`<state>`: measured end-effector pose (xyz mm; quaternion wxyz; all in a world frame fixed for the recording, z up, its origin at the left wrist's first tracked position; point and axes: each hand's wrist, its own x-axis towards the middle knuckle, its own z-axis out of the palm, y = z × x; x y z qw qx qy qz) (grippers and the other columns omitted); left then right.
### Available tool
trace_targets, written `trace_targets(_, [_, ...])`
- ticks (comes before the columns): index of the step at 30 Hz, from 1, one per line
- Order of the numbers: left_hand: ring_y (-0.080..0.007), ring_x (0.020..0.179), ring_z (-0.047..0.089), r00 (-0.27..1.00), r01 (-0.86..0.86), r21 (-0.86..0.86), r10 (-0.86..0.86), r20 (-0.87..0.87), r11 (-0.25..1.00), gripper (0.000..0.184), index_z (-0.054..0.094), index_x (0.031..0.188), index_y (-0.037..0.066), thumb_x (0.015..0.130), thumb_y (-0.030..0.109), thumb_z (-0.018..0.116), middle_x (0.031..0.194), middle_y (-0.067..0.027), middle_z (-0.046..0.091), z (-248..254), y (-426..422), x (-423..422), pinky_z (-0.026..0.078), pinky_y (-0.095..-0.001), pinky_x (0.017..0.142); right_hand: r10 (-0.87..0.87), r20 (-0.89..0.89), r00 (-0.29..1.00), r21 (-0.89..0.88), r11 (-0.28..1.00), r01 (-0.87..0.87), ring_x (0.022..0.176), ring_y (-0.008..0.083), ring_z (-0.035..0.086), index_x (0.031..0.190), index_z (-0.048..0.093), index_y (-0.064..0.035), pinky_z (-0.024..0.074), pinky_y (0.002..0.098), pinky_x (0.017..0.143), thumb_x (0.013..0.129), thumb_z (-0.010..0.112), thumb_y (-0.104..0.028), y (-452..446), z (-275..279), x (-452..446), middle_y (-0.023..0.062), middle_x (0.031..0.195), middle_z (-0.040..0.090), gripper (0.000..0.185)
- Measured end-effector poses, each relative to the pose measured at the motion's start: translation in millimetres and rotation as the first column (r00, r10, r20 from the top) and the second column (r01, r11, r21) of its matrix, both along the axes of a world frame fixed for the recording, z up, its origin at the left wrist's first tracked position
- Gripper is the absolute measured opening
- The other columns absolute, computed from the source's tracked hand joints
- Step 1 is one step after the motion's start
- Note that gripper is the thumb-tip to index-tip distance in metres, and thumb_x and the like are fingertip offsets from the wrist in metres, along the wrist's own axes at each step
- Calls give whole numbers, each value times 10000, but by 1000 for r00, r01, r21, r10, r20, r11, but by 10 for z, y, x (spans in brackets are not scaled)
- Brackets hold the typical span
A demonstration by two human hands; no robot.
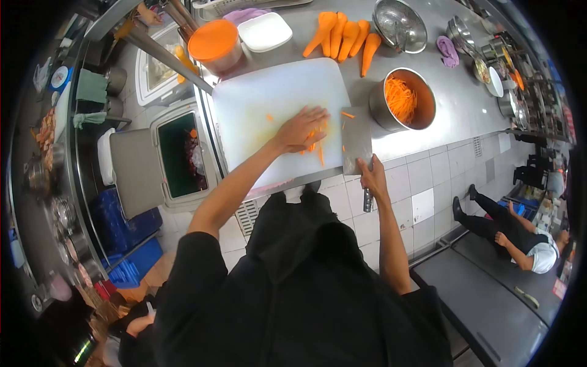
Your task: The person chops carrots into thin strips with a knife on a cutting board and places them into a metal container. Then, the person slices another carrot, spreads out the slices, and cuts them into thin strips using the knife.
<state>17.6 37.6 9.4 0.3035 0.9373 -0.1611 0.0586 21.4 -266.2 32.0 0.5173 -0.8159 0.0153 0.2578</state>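
Observation:
My left hand (302,129) lies on the white cutting board (278,85), its fingers stretched toward the right over some carrot shreds (320,153). A cleaver (356,137) is in my right hand (373,176), the fingers wrapped where the blade meets the dark handle. Its broad blade lies flat along the board's right edge, with a few carrot bits on it. Just right of the blade stands a metal pot (380,113) holding shredded carrot (400,101). Several whole peeled carrots (349,38) rest on the steel counter (293,55) beyond the board.
Behind the board stand an orange-lidded tub (213,40) and a white container (265,32). A metal colander (400,25) and a purple cloth (448,51) are at the back right. An open bin (160,153) stands on the floor at left. Another person (520,235) is at far right.

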Motion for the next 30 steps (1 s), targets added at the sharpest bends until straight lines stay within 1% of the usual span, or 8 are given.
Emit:
trace_targets(3, [-307,1473,333,958,149,-234,-199,-207,961,530,458,1477,58,1026,330,510,1547,-156,427,-20,79,-106,204,-477,1229,-13,-19,1000,9,1000,13,374,85,421,1085,554,-7,355,280,343,993,632,-300,47,-16,-118,15,568,493,317])
trace_targets(7, [-360,1457,340,955,-294,-291,288,-65,910,655,424,1486,31,966,386,603,1550,-189,404,-184,-221,-437,216,-516,1211,108,184,977,-151,985,-80,705,384,673,1116,535,31,524,452,631,981,622,-269,240,-205,-418,226,829,675,339])
trace_targets(9, [-392,1439,358,876,-472,-245,483,-19,847,691,430,1478,21,942,408,632,1539,-210,408,-103,-467,-439,227,-530,1204,94,251,963,-140,988,-60,940,532,620,1114,524,43,499,521,784,968,620,-245,587,-126,-580,328,973,652,337])
trace_targets(13, [-425,1434,350,829,-543,-241,559,1,805,710,425,1478,6,928,389,658,1533,-237,403,-71,-570,-390,247,-541,1191,100,345,933,-116,991,-63,945,553,592,1081,518,40,490,542,763,967,607,-224,1137,-169,-776,362,955,624,301])
trace_targets(17, [-409,1438,356,836,-518,-388,546,-44,762,634,433,1479,6,971,333,625,1555,-220,379,-92,-530,-398,286,-476,1188,51,44,998,-45,998,-49,893,577,582,1088,483,50,473,564,744,969,576,-183,1218,-174,-849,359,892,624,277])
trace_targets(20, [-395,1414,400,860,-465,-426,510,-11,776,556,469,1455,8,983,261,617,1526,-212,424,29,-626,-312,342,-443,1163,61,206,977,32,997,-69,403,152,513,1075,467,11,412,315,364,998,542,-140,1127,-166,-855,86,630,532,185])
trace_targets(23, [-415,1381,425,895,-368,-446,441,70,816,504,503,1407,-20,969,199,621,1482,-231,456,341,-874,-27,373,-462,1141,-90,-70,993,63,994,94,477,276,590,1094,471,23,467,404,453,979,581,-165,1012,547,-679,178,704,616,247])
trace_targets(30, [-392,1367,454,984,-14,-486,97,148,874,457,549,1349,-50,1017,264,536,1404,-251,536,1003,-1845,1244,386,-446,1130,-462,52,886,315,849,424,396,101,452,1124,463,-4,369,266,351,1001,534,-100,311,1175,44,58,695,528,172])
